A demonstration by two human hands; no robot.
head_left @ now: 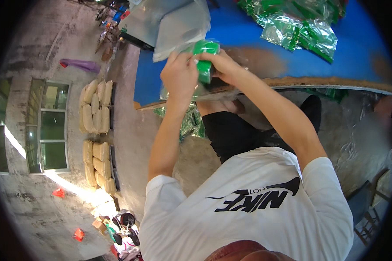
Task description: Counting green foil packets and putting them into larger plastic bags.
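Above the near edge of the blue table [252,37], both my hands are at a clear plastic bag with a flat bright green item [204,65] in it or against it. My left hand [178,74] is closed, its fingertips pinching the bag's plastic at the green item's left side. From the right, my right hand [222,65] closes on the green item and its bag, with the thumb side over its face. The item's exact kind is not clear. Just beyond my left hand lies a stack of clear flat plastic bags [180,30].
Shiny clear packets with green contents [300,32] are heaped at the table's far right. More green packets [191,124] lie below the table edge by my legs. Filled tan sacks [96,106] are stacked on the floor at left. A dark box-like edge [136,40] borders the bag stack.
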